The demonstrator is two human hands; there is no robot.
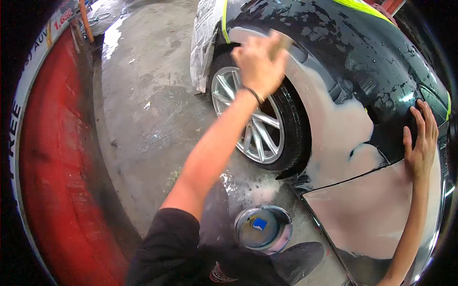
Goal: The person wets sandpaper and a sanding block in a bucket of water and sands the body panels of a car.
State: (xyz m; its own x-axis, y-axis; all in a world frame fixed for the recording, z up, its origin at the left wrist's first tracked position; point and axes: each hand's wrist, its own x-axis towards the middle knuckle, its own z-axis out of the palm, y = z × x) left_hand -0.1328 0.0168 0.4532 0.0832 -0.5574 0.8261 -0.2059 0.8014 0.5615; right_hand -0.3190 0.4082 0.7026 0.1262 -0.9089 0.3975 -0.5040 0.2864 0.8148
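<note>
L hand [260, 64] is gripping a tan pad [282, 46] at its fingers — exact finger spread can't tell, blurred — w/ pale wheel-arch strip [317, 109] curving lengthwise from them toward wearer; R hand [422, 140] is resting farther off, fingers spread.

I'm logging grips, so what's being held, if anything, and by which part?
The left hand seems to hold a tan block; blur hides exactly where. The right hand holds nothing, resting on the car.
</note>
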